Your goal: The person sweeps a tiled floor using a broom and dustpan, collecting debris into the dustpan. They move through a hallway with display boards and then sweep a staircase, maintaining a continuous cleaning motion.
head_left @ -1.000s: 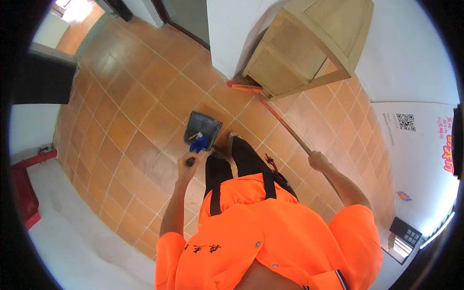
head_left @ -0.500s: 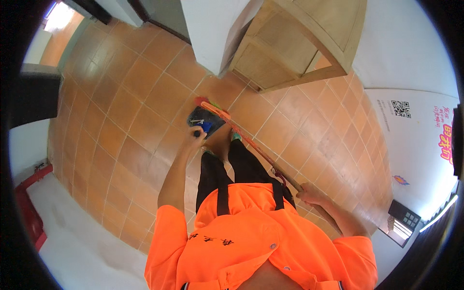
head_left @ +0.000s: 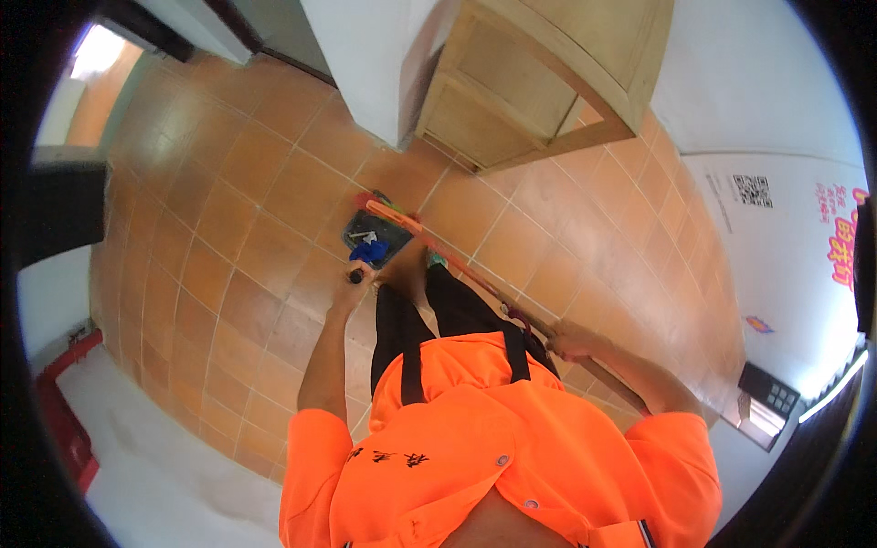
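Note:
My left hand is wrapped round the black-ended handle of a dark dustpan, which sits low by the floor in front of my feet. Inside the pan lie a crumpled-looking blue thing and a small whitish scrap; their exact kinds are too small to tell. My right hand grips the long stick of a broom, slanting from my right side down to the pan. The broom's orange head and red and green bristles rest at the pan's far side, partly over it; whether they touch it I cannot tell.
Terracotta tiles cover the floor. Ahead stand a white wall corner and a pale wooden cabinet. To the right is a white printed board. A red pipe-like fixture runs along the left wall; a dark block juts above it.
My left hand and the dustpan have moved slightly left and nearer to me, showing more of the pan's inside. My right hand has shifted a little left and up with the broom stick.

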Demonstrator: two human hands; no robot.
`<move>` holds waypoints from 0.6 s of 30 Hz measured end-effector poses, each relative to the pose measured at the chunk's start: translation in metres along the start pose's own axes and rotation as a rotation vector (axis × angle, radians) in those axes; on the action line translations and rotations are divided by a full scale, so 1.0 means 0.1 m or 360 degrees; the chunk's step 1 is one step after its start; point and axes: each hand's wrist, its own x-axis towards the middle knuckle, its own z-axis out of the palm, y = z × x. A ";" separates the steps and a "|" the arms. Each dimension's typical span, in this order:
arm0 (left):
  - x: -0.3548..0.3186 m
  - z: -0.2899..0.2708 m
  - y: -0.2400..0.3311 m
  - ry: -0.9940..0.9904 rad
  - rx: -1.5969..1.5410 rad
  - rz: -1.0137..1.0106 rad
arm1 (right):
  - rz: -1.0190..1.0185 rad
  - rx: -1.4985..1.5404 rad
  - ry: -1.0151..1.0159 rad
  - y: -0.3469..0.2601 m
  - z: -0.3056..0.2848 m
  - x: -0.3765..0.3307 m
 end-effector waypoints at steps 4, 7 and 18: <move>-0.16 0.09 0.54 0.0137 0.0213 0.0188 | -0.0028 0.0183 0.0107 -0.03 -0.12 -0.44; -0.35 -0.10 0.32 0.0122 0.0004 0.0093 | -0.0022 0.0118 0.0211 -0.04 -0.17 -0.42; -0.45 0.11 0.80 -0.0064 0.0424 0.0153 | 0.0130 -0.0328 0.0887 1.71 0.15 -0.45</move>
